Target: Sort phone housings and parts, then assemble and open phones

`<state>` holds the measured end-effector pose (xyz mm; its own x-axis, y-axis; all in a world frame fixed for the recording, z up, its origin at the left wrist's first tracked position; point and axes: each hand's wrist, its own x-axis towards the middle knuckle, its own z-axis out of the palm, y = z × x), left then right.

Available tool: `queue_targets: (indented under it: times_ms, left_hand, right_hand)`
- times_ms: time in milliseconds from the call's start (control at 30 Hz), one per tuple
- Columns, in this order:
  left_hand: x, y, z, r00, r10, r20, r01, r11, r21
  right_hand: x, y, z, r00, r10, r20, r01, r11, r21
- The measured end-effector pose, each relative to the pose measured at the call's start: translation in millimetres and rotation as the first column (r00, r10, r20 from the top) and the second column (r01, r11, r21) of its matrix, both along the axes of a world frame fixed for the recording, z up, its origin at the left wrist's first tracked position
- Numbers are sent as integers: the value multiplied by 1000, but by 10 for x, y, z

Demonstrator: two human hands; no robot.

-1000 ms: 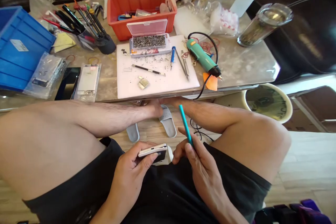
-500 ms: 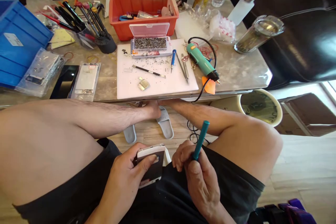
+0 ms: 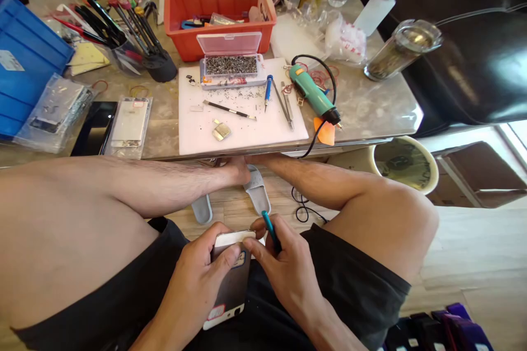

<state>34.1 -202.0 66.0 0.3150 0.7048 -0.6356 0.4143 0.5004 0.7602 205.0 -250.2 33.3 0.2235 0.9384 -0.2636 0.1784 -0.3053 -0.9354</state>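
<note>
Over my lap, my left hand (image 3: pixel 191 279) is closed around a phone (image 3: pixel 234 288) with a dark back, white end pieces and small stickers. Its thumb presses on the back near the upper end. My right hand (image 3: pixel 292 266) grips a slim teal stick-like tool (image 3: pixel 269 227), whose lower part is hidden in the palm. The right thumb and fingertips also touch the phone's upper right corner. Behind that corner a small white piece shows, mostly covered by my fingers.
On the table, a white mat (image 3: pixel 193 137) bears tweezers (image 3: pixel 284 104), a blue screwdriver (image 3: pixel 268 90), a black spudger-like tool (image 3: pixel 229 110) and a box of screws (image 3: pixel 233 81). Around it are a green electric screwdriver (image 3: pixel 313 93), red bin (image 3: pixel 220 44), blue crate (image 3: pixel 28 66) and glass jug (image 3: pixel 401 52).
My right hand has moved left onto the phone's upper corner, and the teal tool has swung to lean left. The phone's back now faces up more fully.
</note>
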Motion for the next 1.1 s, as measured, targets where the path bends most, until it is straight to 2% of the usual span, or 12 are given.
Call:
queue_targets:
  times_ms: [133,200,300,367,500,600,667,767,933,1033,1100]
  left_hand:
    - [27,-20,-25,997,-35,-68,38,999,33]
    - [40,-32,-49,994,-42,-100,46,998,44]
    - [65,-68,-110,993,-25,-119,28,999,24]
    - [85,-104,-159,997,32,-74,-34,999,-30]
    - [120,-178,-232,980,164,114,-137,967,-214]
    - [136,-196,-250,937,240,255,-138,922,-363]
    - [145,-186,-247,917,250,310,-112,909,-402]
    - [159,-160,-222,931,191,310,-75,934,-348]
    - [193,-144,-138,971,106,212,-56,972,-230]
    - [206,-137,-118,966,90,241,-39,977,-209]
    - [207,-126,-132,957,101,273,-41,976,-215]
  right_hand:
    - [-54,-19,-25,998,-28,53,32,997,-67]
    - [-8,7,9,999,23,29,-18,987,-163]
    - [111,87,98,990,139,-25,-140,939,-313]
    - [176,146,163,973,232,9,-213,907,-364]
    - [214,223,258,901,382,205,-280,874,-398]
    - [210,247,295,864,439,244,-320,856,-407]
    - [215,258,308,870,448,204,-336,843,-420]
    - [226,263,311,900,413,139,-316,839,-443]
    - [230,234,295,911,370,183,-231,825,-516]
    - [239,213,294,889,426,170,-279,796,-537]
    - [250,201,297,871,466,158,-335,797,-502]
